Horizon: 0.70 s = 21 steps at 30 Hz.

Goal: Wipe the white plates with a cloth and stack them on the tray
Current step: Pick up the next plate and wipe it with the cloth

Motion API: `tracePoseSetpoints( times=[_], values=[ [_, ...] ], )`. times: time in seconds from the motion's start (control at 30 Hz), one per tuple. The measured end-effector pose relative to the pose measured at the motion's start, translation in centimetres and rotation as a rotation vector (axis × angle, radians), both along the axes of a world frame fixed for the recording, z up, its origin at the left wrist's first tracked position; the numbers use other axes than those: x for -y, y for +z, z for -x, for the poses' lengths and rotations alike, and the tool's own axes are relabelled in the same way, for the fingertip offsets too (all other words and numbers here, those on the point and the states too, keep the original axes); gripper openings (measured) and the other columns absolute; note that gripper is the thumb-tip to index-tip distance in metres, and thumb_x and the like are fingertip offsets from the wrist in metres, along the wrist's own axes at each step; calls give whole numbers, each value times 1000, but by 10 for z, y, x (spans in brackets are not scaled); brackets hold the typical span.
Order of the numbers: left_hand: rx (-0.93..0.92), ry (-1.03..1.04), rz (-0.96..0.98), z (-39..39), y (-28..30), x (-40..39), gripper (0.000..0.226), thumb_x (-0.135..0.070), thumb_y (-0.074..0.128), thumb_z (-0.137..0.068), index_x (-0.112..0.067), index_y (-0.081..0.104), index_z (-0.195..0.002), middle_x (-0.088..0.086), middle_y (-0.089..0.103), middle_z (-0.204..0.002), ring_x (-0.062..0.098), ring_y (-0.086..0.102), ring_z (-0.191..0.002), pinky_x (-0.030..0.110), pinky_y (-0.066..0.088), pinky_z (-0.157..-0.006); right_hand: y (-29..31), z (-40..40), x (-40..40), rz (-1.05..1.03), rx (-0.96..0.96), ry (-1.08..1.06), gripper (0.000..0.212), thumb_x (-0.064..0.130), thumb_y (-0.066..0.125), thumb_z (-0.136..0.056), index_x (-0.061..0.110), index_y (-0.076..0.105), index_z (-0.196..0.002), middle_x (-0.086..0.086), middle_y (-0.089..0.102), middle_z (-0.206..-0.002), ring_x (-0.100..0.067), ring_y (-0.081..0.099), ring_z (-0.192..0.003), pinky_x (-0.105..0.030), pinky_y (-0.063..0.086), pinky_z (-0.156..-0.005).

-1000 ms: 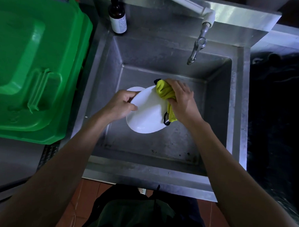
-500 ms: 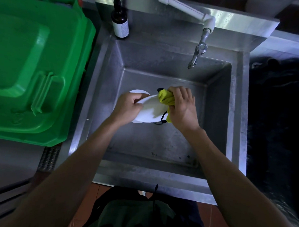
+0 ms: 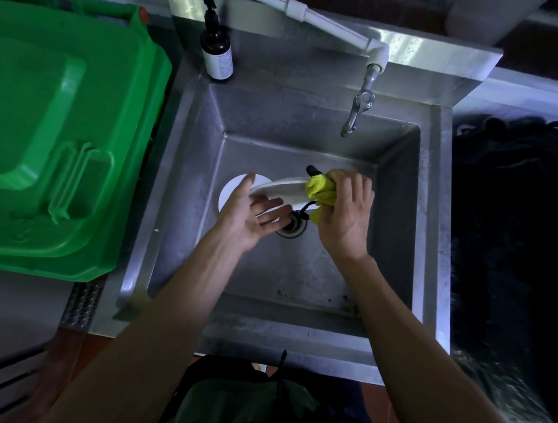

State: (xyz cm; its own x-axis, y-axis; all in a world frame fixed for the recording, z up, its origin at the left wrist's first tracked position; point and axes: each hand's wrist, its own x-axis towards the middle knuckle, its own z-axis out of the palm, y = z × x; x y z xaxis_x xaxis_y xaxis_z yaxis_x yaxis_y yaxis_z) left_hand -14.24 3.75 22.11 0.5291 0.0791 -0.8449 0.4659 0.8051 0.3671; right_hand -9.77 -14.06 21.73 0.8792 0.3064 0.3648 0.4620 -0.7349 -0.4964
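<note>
Over the steel sink (image 3: 297, 340) a white plate (image 3: 281, 190) is held almost edge-on, nearly flat. My left hand (image 3: 248, 219) lies palm up under its left side, fingers straight, thumb above the rim. My right hand (image 3: 344, 214) grips a yellow cloth (image 3: 318, 187) with black trim, wrapped over the plate's right rim. A second white plate (image 3: 232, 190) lies on the sink floor behind my left hand, partly hidden. No tray is in view.
The drain (image 3: 291, 229) sits just below the held plate. A tap (image 3: 355, 112) hangs over the basin's back right. A dark pump bottle (image 3: 217, 48) stands on the back left corner. A green bin lid (image 3: 60, 131) fills the left side. Dark clutter lies to the right.
The plate has tipped from facing me to nearly flat. My left hand has let go of the rim and turned palm up beneath it. The cloth stays on the right rim.
</note>
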Motion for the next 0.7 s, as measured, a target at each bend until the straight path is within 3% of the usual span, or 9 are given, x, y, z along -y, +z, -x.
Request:
tracePoseSetpoints(
  times=[0.13,0.27,0.5,0.63,0.7],
  values=[
    [-12,47,9,-14,9,8,16,-13,58,-98,1,60,-104,29,72,-105,41,74,-92,54,62,-75,-5,9,5,19,-40,13,59,-3,48,-62,13,49,-119,-10,54,-116,-31,45,-98,-48,40,-77],
    [25,179,71,-15,7,12,10,1,53,-99,9,55,-105,29,73,-93,44,72,-93,54,62,-75,-8,18,16,10,-89,61,50,-3,44,-76,11,51,-124,-11,54,-121,-33,48,-103,-48,43,-86],
    [129,203,-138,-13,0,20,40,8,59,-93,5,58,-134,21,65,-130,36,64,-120,50,59,-89,-9,26,28,87,-290,149,57,4,36,-84,8,56,-137,-10,57,-133,-33,49,-118,-47,43,-101],
    [134,160,-234,-10,1,20,40,4,61,-93,-3,61,-132,18,67,-131,34,65,-118,47,61,-84,0,21,23,-39,-430,97,65,-8,48,-83,13,49,-144,-5,53,-139,-24,46,-124,-34,39,-107],
    [140,142,-218,-9,0,22,40,1,61,-94,-5,60,-134,18,67,-130,33,65,-117,48,60,-88,9,18,15,-136,-538,76,65,-4,49,-85,21,45,-144,-3,56,-134,-20,52,-117,-31,44,-99]
  ],
)
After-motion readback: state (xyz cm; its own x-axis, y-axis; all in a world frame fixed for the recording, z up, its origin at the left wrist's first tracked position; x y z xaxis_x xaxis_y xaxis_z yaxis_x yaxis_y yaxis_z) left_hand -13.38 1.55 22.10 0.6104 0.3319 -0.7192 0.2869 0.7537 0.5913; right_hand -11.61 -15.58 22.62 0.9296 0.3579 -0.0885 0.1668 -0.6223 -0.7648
